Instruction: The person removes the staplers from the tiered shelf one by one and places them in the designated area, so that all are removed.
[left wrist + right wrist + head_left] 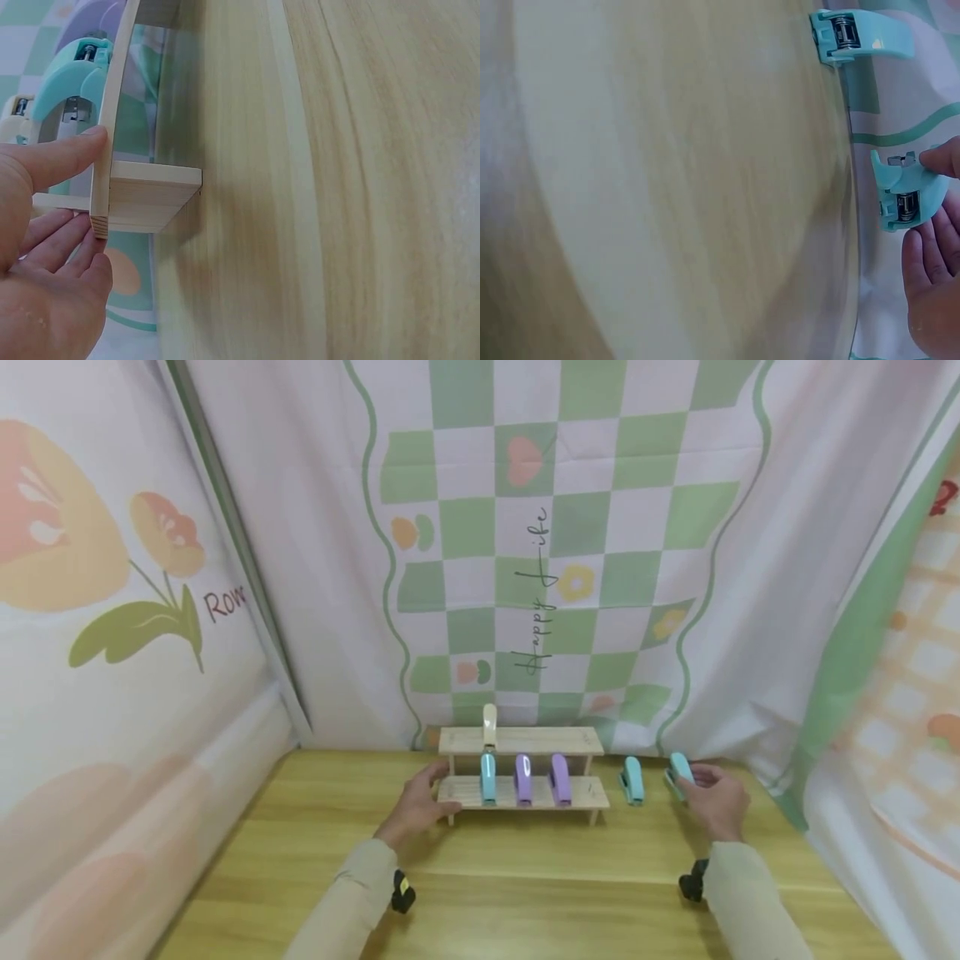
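Observation:
A two-tier wooden rack (465, 789) stands at the back of the table. My left hand (418, 804) grips the left end of its lower shelf; the left wrist view shows the thumb on the shelf (112, 112) and the fingers curled at its end. On that shelf are a teal stapler (488, 779) and two purple staplers, one (523, 781) in the middle and one (560, 779) to its right. A cream stapler (490, 727) stands on the upper shelf. My right hand (717, 797) pinches another teal stapler (915, 187) between thumb and fingers, right of the rack.
One more teal stapler (633, 781) stands on the wooden table (525, 893) between the rack and my right hand. A checkered cloth (570, 527) hangs right behind the rack, and a printed cloth (112, 710) closes off the left side.

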The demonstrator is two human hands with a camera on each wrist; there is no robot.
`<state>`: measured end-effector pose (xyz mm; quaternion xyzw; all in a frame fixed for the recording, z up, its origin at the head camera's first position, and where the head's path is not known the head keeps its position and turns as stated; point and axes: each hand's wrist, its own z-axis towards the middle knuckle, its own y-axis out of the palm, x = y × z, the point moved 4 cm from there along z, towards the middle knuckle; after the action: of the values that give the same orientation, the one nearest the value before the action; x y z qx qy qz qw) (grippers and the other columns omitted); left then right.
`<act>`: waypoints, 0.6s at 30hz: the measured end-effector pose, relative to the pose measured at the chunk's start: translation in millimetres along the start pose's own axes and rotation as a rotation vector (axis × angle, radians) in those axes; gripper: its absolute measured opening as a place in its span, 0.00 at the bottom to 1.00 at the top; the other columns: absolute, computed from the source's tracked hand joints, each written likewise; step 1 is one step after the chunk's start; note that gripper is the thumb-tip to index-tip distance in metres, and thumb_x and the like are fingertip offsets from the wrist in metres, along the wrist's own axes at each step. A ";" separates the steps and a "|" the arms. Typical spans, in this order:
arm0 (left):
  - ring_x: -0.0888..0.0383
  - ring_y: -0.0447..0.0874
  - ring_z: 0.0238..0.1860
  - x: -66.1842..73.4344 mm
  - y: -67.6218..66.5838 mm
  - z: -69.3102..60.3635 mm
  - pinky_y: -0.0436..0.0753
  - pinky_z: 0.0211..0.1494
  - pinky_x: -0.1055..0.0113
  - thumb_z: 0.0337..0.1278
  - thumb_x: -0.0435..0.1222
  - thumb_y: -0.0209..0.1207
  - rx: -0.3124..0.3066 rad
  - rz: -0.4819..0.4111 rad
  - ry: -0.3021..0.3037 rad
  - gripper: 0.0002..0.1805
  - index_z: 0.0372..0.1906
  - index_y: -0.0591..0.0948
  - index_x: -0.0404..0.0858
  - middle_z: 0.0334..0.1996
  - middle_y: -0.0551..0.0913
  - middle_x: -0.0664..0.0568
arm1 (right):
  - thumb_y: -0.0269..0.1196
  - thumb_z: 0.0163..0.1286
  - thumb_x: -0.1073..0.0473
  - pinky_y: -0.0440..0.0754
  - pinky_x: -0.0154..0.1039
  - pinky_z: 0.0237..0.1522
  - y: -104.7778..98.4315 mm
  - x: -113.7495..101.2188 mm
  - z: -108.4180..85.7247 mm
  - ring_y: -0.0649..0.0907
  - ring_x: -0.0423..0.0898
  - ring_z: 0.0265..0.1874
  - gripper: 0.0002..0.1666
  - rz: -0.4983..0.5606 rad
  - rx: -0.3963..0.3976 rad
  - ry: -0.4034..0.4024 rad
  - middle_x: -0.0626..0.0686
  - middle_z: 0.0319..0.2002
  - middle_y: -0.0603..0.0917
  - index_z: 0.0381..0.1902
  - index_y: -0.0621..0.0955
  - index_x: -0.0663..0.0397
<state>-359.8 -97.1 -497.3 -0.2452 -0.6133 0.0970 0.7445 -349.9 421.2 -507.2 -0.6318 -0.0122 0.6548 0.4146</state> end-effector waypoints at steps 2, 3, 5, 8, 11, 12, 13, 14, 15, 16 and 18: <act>0.32 0.67 0.78 0.4 0.0 1.0 0.67 0.81 0.35 0.58 0.33 0.74 -0.001 -0.003 0.005 0.43 0.77 0.69 0.33 0.76 0.72 0.35 | 0.72 0.68 0.58 0.79 0.18 0.30 2.5 1.0 0.7 0.76 0.24 0.29 0.26 0.009 -0.009 0.015 0.68 0.57 0.87 0.60 0.83 0.64; 0.32 0.67 0.78 0.2 0.1 1.4 0.67 0.82 0.35 0.57 0.33 0.74 -0.001 -0.005 0.003 0.43 0.77 0.69 0.34 0.76 0.72 0.35 | 0.72 0.69 0.58 0.79 0.18 0.29 3.5 1.4 0.7 0.76 0.24 0.29 0.26 0.010 -0.017 0.024 0.68 0.57 0.87 0.61 0.83 0.65; 0.32 0.67 0.78 -0.3 1.2 1.7 0.67 0.81 0.35 0.57 0.32 0.75 -0.003 -0.007 0.002 0.43 0.77 0.69 0.34 0.76 0.72 0.35 | 0.71 0.69 0.57 0.79 0.18 0.29 4.3 2.7 -0.1 0.76 0.26 0.30 0.26 0.009 -0.024 0.036 0.69 0.58 0.86 0.61 0.83 0.65; 0.32 0.66 0.78 -0.6 2.7 1.2 0.66 0.81 0.34 0.57 0.32 0.74 -0.004 -0.015 -0.004 0.43 0.77 0.68 0.34 0.76 0.72 0.35 | 0.71 0.69 0.56 0.77 0.18 0.30 4.7 4.1 -0.8 0.77 0.28 0.31 0.27 -0.006 -0.030 0.049 0.68 0.59 0.86 0.61 0.83 0.65; 0.32 0.66 0.78 0.4 3.3 0.4 0.66 0.82 0.34 0.57 0.31 0.74 0.000 -0.015 -0.007 0.43 0.77 0.68 0.33 0.76 0.72 0.35 | 0.70 0.70 0.54 0.75 0.22 0.34 5.2 5.1 -1.1 0.78 0.30 0.32 0.27 -0.026 -0.029 0.052 0.68 0.58 0.87 0.61 0.83 0.65; 0.32 0.66 0.78 0.9 3.3 0.2 0.66 0.82 0.35 0.57 0.31 0.74 0.000 -0.015 -0.010 0.43 0.77 0.68 0.34 0.76 0.72 0.35 | 0.70 0.70 0.54 0.74 0.23 0.34 5.4 5.3 -1.2 0.78 0.29 0.32 0.27 -0.031 -0.027 0.054 0.68 0.58 0.87 0.60 0.83 0.65; 0.32 0.66 0.78 1.4 3.1 0.1 0.66 0.82 0.35 0.57 0.31 0.74 0.002 -0.013 -0.010 0.43 0.77 0.68 0.34 0.76 0.72 0.35 | 0.70 0.70 0.54 0.74 0.24 0.35 5.6 5.3 -1.4 0.78 0.29 0.31 0.27 -0.029 -0.027 0.057 0.67 0.58 0.87 0.60 0.83 0.65; 0.32 0.66 0.78 1.7 2.8 0.3 0.66 0.82 0.35 0.57 0.31 0.74 0.002 -0.009 -0.007 0.43 0.77 0.68 0.34 0.76 0.72 0.35 | 0.71 0.69 0.53 0.74 0.24 0.35 6.1 5.4 -1.5 0.78 0.29 0.31 0.27 -0.029 -0.025 0.061 0.67 0.58 0.87 0.60 0.83 0.64; 0.33 0.66 0.78 2.0 2.4 0.5 0.65 0.82 0.35 0.58 0.31 0.74 0.002 -0.009 -0.004 0.43 0.77 0.68 0.33 0.76 0.72 0.35 | 0.71 0.69 0.53 0.74 0.24 0.35 6.7 5.5 -1.5 0.77 0.28 0.30 0.27 -0.025 -0.025 0.064 0.67 0.57 0.88 0.60 0.83 0.64; 0.33 0.66 0.79 2.2 1.8 0.8 0.65 0.82 0.35 0.58 0.31 0.74 0.002 -0.006 -0.001 0.43 0.77 0.68 0.33 0.76 0.72 0.35 | 0.71 0.69 0.53 0.75 0.24 0.35 7.3 5.7 -1.2 0.77 0.27 0.29 0.27 -0.020 -0.024 0.066 0.67 0.57 0.88 0.60 0.83 0.65; 0.34 0.65 0.79 2.2 0.3 1.3 0.65 0.83 0.36 0.58 0.31 0.73 0.003 -0.009 -0.003 0.42 0.77 0.68 0.34 0.76 0.71 0.36 | 0.71 0.69 0.53 0.75 0.23 0.34 8.8 5.4 -1.0 0.77 0.27 0.29 0.27 -0.014 -0.022 0.072 0.66 0.57 0.88 0.59 0.84 0.64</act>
<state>-360.5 -95.5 -495.5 -0.2413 -0.6152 0.0950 0.7445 -353.0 418.0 -516.6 -0.6595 -0.0090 0.6285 0.4122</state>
